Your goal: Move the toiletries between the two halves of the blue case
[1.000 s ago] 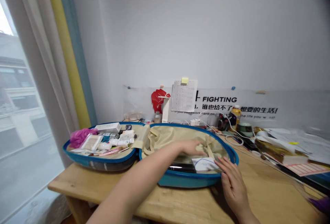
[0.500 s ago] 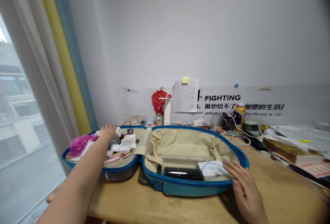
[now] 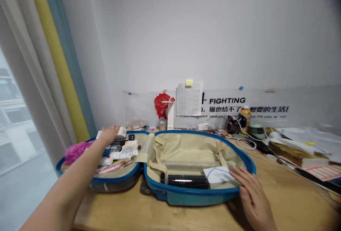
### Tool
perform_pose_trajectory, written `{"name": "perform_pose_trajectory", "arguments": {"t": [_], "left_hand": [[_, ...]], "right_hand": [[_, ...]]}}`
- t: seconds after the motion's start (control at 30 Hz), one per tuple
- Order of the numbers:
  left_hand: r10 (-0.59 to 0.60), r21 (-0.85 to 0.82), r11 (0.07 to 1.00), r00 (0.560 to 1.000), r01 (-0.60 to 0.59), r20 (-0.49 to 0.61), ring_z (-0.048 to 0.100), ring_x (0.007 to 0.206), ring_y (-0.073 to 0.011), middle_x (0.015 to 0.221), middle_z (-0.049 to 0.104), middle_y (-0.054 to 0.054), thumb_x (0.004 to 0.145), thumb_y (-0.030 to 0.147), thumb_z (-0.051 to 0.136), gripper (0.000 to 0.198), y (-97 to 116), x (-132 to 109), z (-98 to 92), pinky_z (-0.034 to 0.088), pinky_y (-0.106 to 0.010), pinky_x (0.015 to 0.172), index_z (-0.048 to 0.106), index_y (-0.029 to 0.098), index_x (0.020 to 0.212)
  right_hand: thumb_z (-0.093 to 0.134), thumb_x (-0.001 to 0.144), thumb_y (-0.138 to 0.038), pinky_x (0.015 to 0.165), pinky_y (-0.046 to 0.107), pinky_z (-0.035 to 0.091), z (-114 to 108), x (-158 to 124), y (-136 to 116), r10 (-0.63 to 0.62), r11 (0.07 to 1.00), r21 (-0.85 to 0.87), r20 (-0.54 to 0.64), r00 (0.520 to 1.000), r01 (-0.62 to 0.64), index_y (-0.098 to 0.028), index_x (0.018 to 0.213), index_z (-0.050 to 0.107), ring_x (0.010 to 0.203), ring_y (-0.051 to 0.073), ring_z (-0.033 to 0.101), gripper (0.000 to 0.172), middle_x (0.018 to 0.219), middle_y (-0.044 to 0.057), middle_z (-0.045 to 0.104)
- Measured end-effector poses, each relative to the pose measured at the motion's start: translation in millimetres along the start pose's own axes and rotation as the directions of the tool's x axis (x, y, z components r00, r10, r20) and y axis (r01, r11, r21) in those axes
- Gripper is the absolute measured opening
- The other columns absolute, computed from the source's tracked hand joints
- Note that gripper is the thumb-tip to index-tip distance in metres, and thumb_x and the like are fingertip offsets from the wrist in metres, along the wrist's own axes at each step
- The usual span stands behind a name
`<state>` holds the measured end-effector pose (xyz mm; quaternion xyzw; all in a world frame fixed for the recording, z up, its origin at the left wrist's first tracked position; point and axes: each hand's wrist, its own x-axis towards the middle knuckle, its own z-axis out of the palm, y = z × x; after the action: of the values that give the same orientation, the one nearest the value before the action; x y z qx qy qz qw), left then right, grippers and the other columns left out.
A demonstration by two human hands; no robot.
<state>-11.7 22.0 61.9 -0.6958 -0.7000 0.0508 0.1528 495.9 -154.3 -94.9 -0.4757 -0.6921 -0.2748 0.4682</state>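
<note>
An open blue suitcase [image 3: 199,197] lies on the wooden table with its two halves spread. Over the back of its left half, my left hand [image 3: 109,134] is closed around a white box [image 3: 122,132]; the fingertips are partly hidden behind it. Below my forearm lie a pink mesh bath puff [image 3: 76,153], white tubes [image 3: 125,155] and other small toiletries. My right hand [image 3: 253,193] rests with fingers stretched over the right half's front rim. Its fingertips touch or nearly touch a white box with a blue line [image 3: 217,175], beside a shiny black cylinder [image 3: 188,181].
Behind the suitcase stand a white lamp-like stand [image 3: 171,115], a small glass jar [image 3: 162,123] and a yellow-labelled bottle [image 3: 244,119]. White cables [image 3: 246,144] and papers [image 3: 299,138] spread over the right side. A curtain [image 3: 57,64] hangs by the window at left.
My left hand has risen slightly with the white box, which now shows on both sides of the hand. My right hand has stayed on the rim. The view has shifted a little.
</note>
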Motion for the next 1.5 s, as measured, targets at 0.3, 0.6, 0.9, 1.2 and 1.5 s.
{"name": "perform_pose_trajectory", "arguments": {"t": [0.3,0.6,0.9,1.2,1.5], "left_hand": [[0.488,-0.151,0.835,0.838,-0.530,-0.244,0.046,0.124,-0.0279,0.137,0.042,-0.015,0.092,0.037,0.045,0.065,123.1,-21.0,-96.5,0.034,-0.035,0.103,0.017,0.021,0.148],[0.777,-0.320,0.555,0.616,-0.768,-0.131,0.053,0.116,-0.0242,0.127,0.052,-0.012,0.087,0.048,0.054,0.067,258.0,-64.1,-83.1,0.041,-0.029,0.094,0.030,0.021,0.144],[0.768,-0.375,0.590,0.640,-0.715,-0.012,0.054,0.117,-0.0301,0.129,0.052,-0.017,0.084,0.045,0.058,0.069,268.3,-67.9,-63.3,0.045,-0.035,0.093,0.032,0.019,0.143],[0.768,-0.366,0.611,0.638,-0.702,0.058,0.055,0.116,-0.0308,0.129,0.052,-0.017,0.081,0.048,0.062,0.071,259.1,-69.6,-52.6,0.045,-0.036,0.093,0.037,0.020,0.140],[0.786,-0.345,0.602,0.611,-0.720,0.095,0.057,0.114,-0.0301,0.126,0.055,-0.014,0.077,0.052,0.064,0.072,268.0,-69.9,-41.5,0.046,-0.036,0.092,0.040,0.024,0.138]], "right_hand": [[0.036,0.093,-0.032,0.098,0.047,0.044,1.1,-2.3,1.4,0.033,0.999,0.028,0.013,0.999,-0.033,-0.026,0.115,0.063,0.116,0.024,0.058,0.036,0.120,0.006,0.065],[0.035,0.093,-0.034,0.099,0.049,0.043,3.0,-4.3,-0.2,0.086,0.995,0.047,0.023,0.996,-0.087,-0.025,0.113,0.064,0.117,0.024,0.058,0.037,0.119,0.007,0.066],[0.036,0.093,-0.032,0.099,0.048,0.042,2.2,-3.7,-0.7,0.068,0.996,0.056,0.016,0.998,-0.069,-0.026,0.114,0.063,0.117,0.023,0.057,0.035,0.121,0.006,0.065],[0.036,0.093,-0.031,0.099,0.048,0.042,2.0,-1.9,-2.3,0.056,0.997,0.052,0.002,0.998,-0.056,-0.026,0.114,0.063,0.117,0.023,0.057,0.034,0.120,0.007,0.065],[0.037,0.093,-0.029,0.098,0.047,0.042,0.4,-0.5,-3.8,0.042,0.997,0.061,0.003,0.999,-0.042,-0.026,0.115,0.062,0.117,0.023,0.057,0.033,0.121,0.006,0.065]]}}
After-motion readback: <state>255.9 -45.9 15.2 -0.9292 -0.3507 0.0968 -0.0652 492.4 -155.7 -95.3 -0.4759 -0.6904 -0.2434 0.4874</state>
